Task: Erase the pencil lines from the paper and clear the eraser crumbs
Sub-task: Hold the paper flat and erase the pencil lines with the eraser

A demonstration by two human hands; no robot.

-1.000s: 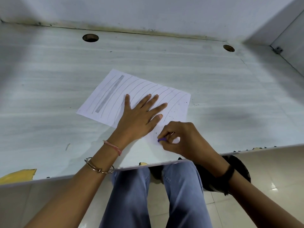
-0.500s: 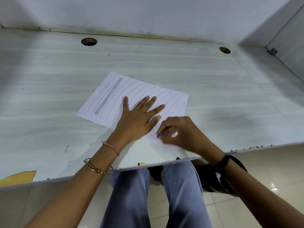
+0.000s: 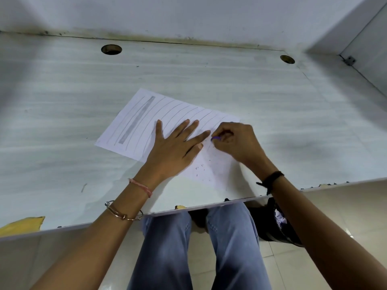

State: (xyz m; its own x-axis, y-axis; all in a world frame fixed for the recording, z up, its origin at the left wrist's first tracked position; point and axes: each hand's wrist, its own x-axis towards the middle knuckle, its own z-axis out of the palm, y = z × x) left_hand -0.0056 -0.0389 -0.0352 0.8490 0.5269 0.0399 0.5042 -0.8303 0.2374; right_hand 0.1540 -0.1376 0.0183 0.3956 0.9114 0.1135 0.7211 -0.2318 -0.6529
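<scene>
head view, erasing in progress. the paper [image 3: 134, 126] lies flat on the table [image 3: 209, 80], its long axis running obliquely from far left to near right. the left hand [image 3: 173, 149] presses on the middle of the sheet, palm down, fingers [image 3: 188, 127] straight and spread wide, pinning it. the right hand [image 3: 236, 143] is curled narrow around a small purple eraser [image 3: 215, 138], pinching it with the tip on the paper just beside the left fingertips. the near right part of the sheet looks free of strokes and carries dark crumbs [image 3: 201, 168], scattered toward the table edge. the remaining pencil lines [image 3: 167, 110] and a broad shaded band [image 3: 137, 120] lie to the left of the eraser, each running from near left to far right, across the sheet's long axis. key relation: these lines sit beyond and partly under the left hand, which stands between them and the eraser, so the left hand is nearer to them. judgement: erasing is roughly a third done; working leftward would likely need the pinning hand shifted, and the crumbs are not yet swept
</scene>
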